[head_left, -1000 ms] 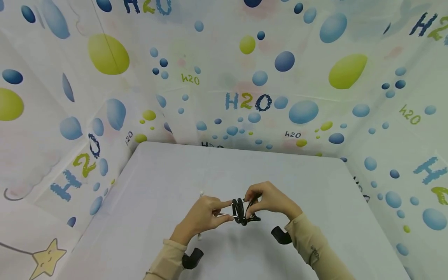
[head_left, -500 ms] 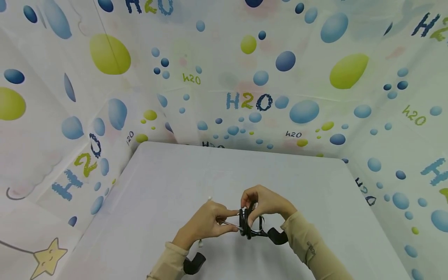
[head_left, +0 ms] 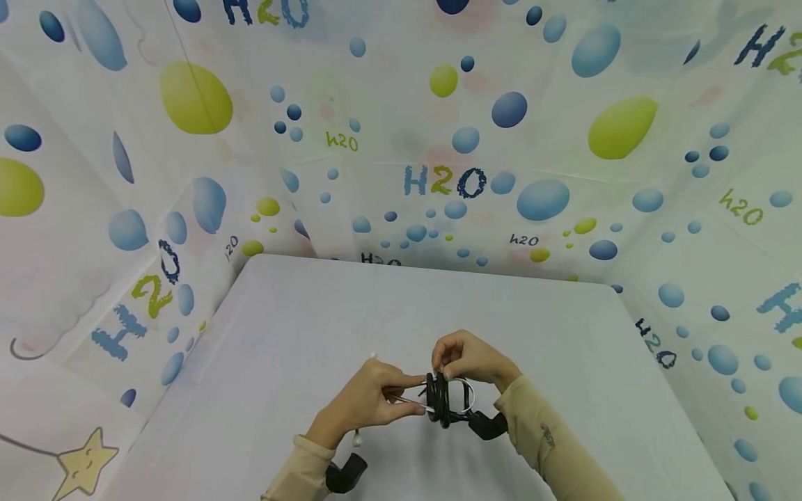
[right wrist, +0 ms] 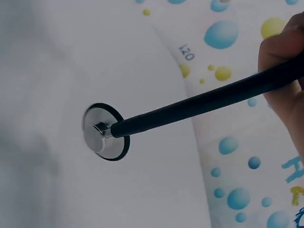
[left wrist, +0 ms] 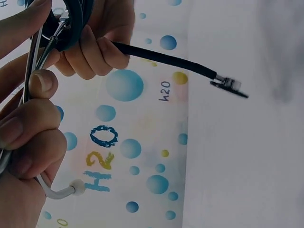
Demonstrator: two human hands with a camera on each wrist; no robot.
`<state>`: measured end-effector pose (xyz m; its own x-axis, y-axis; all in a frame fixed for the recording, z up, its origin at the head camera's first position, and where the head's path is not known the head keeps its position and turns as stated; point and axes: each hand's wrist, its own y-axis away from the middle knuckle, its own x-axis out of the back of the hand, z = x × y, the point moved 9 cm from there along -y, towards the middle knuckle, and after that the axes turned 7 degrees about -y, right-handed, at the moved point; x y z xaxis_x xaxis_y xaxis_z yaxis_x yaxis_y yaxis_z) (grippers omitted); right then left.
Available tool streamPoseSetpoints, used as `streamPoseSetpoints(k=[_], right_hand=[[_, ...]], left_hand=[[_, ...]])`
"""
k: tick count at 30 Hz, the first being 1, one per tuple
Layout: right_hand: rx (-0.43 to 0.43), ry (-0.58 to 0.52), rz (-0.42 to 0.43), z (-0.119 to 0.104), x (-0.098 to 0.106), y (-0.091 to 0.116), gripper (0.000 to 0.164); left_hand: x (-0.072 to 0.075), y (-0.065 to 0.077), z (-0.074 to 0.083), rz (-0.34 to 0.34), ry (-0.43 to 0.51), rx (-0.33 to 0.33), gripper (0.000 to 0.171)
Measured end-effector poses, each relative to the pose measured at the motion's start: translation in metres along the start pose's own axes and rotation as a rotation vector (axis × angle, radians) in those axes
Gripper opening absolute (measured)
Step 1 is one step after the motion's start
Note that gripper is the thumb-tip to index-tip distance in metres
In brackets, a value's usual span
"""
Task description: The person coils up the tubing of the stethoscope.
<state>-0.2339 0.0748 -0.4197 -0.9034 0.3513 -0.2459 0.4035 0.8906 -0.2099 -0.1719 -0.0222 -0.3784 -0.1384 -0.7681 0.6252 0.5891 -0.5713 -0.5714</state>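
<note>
Both hands hold a stethoscope with black tubing (head_left: 442, 403) looped in a coil around its metal ear tubes (left wrist: 32, 61). My left hand (head_left: 366, 398) grips the ear tubes, thumb and index finger stretched along them to the coil. White ear tips (head_left: 357, 440) stick out on either side of that hand. At the top of the coil, my right hand (head_left: 474, 358) pinches the tubing with curled fingers. From the right hand, a free length of tubing (right wrist: 199, 104) runs out to the round silver chest piece (right wrist: 114, 148) with a black rim. The coil is partly cut off in the left wrist view.
The hands are above a white table (head_left: 301, 306). Behind and beside it hangs a white backdrop (head_left: 388, 90) printed with blue and yellow drops and H2O lettering. Black wrist-worn pieces (head_left: 347, 473) sit at both sleeves.
Both hands and the stethoscope have shifted slightly right and down. The right hand has carried the tubing around the ear tubes and now has its fingers at the coil's top.
</note>
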Motion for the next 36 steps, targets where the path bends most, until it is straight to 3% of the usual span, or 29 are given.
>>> streamPoseSetpoints(k=[6, 14, 21, 36], right_hand=[[0.096, -0.129, -0.063, 0.000, -0.003, -0.005, 0.013], [0.208, -0.070, 0.058, -0.004, 0.000, -0.005, 0.012], [0.200, -0.003, 0.104, -0.010, 0.003, -0.003, 0.016], [0.180, 0.026, 0.027, -0.014, 0.000, 0.000, 0.029]], left_hand=[[0.006, -0.002, 0.005, 0.031, 0.027, -0.027, 0.032], [0.012, -0.001, 0.001, 0.067, 0.037, -0.028, 0.034], [0.017, -0.004, -0.002, 0.080, 0.043, -0.010, 0.035], [0.019, -0.003, -0.005, 0.057, 0.043, 0.022, 0.032]])
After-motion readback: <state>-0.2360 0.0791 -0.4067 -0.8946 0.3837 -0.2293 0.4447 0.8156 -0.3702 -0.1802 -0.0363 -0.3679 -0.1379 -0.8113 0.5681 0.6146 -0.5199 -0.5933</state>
